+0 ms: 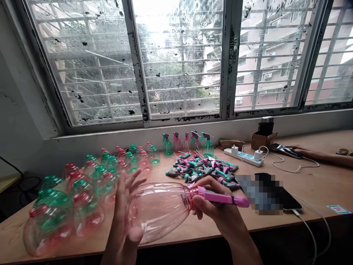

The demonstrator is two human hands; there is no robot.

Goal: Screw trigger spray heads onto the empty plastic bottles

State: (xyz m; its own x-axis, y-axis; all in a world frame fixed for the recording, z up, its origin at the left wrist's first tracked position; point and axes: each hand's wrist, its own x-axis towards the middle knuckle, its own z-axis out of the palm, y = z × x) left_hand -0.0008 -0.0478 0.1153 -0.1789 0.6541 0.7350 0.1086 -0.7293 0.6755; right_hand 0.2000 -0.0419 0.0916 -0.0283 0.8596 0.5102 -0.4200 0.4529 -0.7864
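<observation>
Sideways, pink bottle (160, 209) with sprayer (220, 197), left hand (120, 213) wide, right hand (219, 211) round its neck.

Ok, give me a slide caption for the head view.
Pink bottle held sideways, left hand at its base, right hand at its pink spray head, loose spray heads piled behind.

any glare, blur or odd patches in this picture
Head view: middle window pane blown out near white at top; head view: left hand looks slightly soft, perhaps motion blur; head view: pixelation covers part of the nearer phone.
</observation>
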